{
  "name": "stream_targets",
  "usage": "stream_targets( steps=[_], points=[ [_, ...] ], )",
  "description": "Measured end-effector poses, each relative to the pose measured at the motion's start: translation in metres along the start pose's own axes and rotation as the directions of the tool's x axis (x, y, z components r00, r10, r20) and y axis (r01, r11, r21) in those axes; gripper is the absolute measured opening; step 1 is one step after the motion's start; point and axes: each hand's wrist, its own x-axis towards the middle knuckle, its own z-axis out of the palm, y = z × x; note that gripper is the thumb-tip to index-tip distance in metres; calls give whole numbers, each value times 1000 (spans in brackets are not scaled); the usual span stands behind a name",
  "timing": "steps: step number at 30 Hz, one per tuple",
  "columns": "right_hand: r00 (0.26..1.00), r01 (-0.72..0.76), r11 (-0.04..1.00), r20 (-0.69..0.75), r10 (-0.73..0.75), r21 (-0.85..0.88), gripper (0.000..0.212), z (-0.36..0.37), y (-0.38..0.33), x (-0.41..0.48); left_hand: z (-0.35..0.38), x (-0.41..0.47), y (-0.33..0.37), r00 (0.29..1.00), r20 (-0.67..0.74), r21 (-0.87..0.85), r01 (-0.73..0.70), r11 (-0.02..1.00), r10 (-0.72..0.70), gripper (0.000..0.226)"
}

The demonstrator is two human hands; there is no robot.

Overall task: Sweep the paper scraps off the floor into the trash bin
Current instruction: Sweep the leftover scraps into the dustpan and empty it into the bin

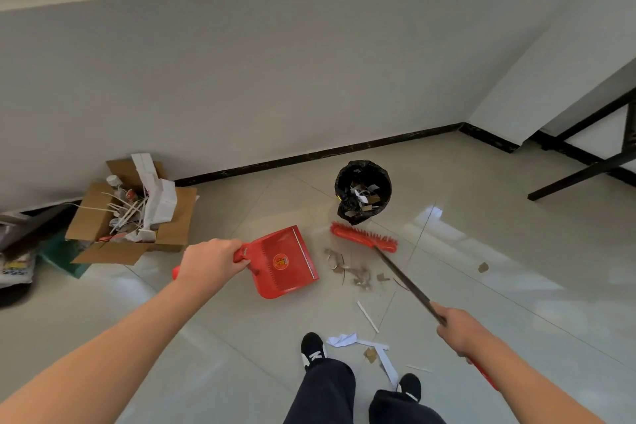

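Note:
My left hand (210,260) grips the handle of a red dustpan (284,262), whose open edge faces right toward a small heap of brown paper scraps (351,268). My right hand (459,332) grips the dark shaft of a red broom (364,237); its head rests on the floor just beyond the heap, in front of the trash bin (346,179). The bin has a black liner and holds paper scraps. White paper strips (375,349) lie near my feet, and one brown scrap (483,267) lies apart on the right.
An open cardboard box (175,227) full of rubbish stands at the left by the wall, with bags (15,251) beside it. A black table frame (585,162) stands at the far right. My shoes (313,349) are at the bottom on the glossy tiled floor.

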Motion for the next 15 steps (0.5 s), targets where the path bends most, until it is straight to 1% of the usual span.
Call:
stream_targets(
  steps=[4,7,9,11,14,15],
  points=[
    [999,9,998,-46,-12,-58,61,5,-32,37,11,-16,-6,999,-27,-9,46,999,-47,23],
    [998,-2,990,-55,-5,-140,66,14,-35,65,17,-30,0,994,-88,-14,57,998,-58,20],
    [1000,8,991,-8,-9,-130,69,25,-21,70,17,-39,4,992,-112,-15,49,999,-50,18],
    [998,17,988,60,-8,-151,71,34,4,67,16,-49,13,993,-97,-12,68,998,-69,18],
    [993,44,947,117,-6,-319,74,38,49,44,7,-60,40,988,-72,-57,130,990,-134,18],
    [991,49,935,136,-1,-350,76,43,68,32,4,-63,51,986,-71,-83,145,986,-151,19]
  ],
)
